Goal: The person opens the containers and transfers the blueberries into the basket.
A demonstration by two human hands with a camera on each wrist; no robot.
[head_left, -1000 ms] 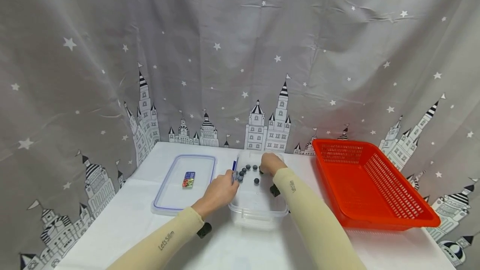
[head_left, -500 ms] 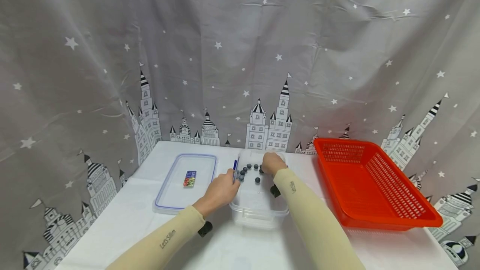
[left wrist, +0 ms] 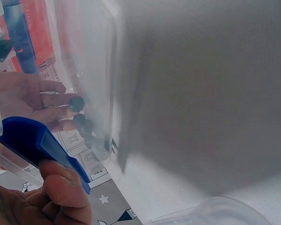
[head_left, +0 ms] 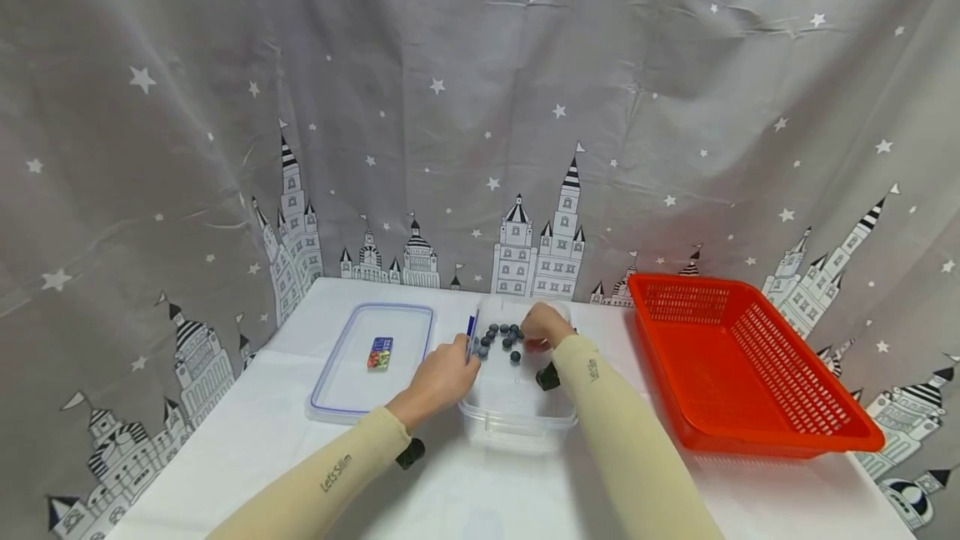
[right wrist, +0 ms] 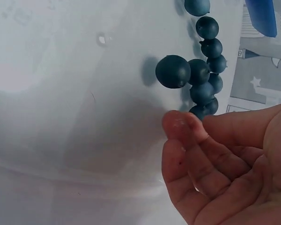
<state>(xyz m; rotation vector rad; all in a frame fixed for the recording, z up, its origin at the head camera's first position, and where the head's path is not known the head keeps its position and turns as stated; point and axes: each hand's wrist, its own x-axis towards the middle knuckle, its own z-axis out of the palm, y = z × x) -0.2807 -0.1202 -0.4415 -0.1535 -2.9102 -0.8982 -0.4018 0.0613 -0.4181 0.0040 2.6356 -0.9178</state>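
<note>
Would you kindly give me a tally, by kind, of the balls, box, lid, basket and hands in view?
Dark balls: at least 9 (bunched, some may be hidden)
Clear box: 1
Lid: 1
Red basket: 1
Hands: 2, left hand and right hand
Total: at least 14

The left hand [left wrist: 44, 194] curls its fingers against a blue latch [left wrist: 41, 141], while above them a right hand [left wrist: 21, 96] and dark balls [left wrist: 77, 104] show through a clear container wall [left wrist: 91, 37], a white surface [left wrist: 201, 93] lying to their right.
</note>
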